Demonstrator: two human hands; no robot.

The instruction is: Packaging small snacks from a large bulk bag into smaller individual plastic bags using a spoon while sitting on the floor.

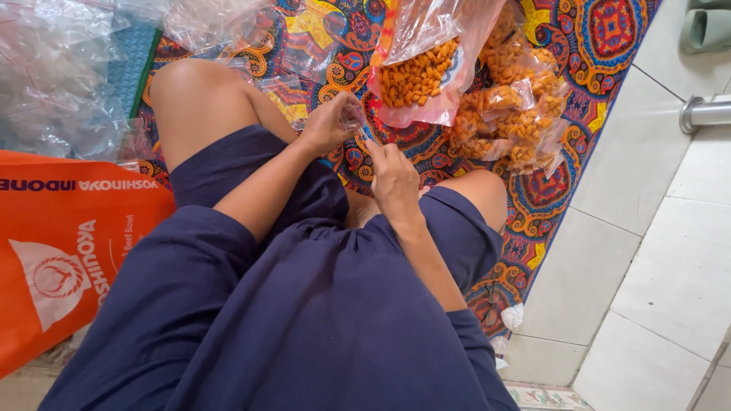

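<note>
Pale floor tiles [670,251] run down the right side, and a bright patterned mat [601,38] covers the floor under a seated person in dark blue clothes, knees spread, looking straight down at their own lap.

Both hands meet in the middle, just above the legs. The left hand [329,122] has its fingers pinched together on a small clear bag [355,116], holding it up by its top. The right hand [394,179] sits just beside it, fingers curled in and thumb raised toward the bag's lower edge; whether it actually grips the plastic, I cannot tell from here. The little bag hangs between the two hands, over the mat, just in front of the big sack.

Right beyond the hands stands a large open plastic sack [419,76] with orange snacks showing through its pink-tinted side. To its right lies a heap of small filled packets [510,114] of the same orange snacks, resting on the mat near the right knee.

Over at upper left, a pile of empty clear bags [61,76] spreads across the floor. Below that, an orange shopping bag [68,259] lies flat beside the left thigh. At far right, a metal pipe [704,113] pokes in, and a green sandal [704,29] sits at the top corner.
</note>
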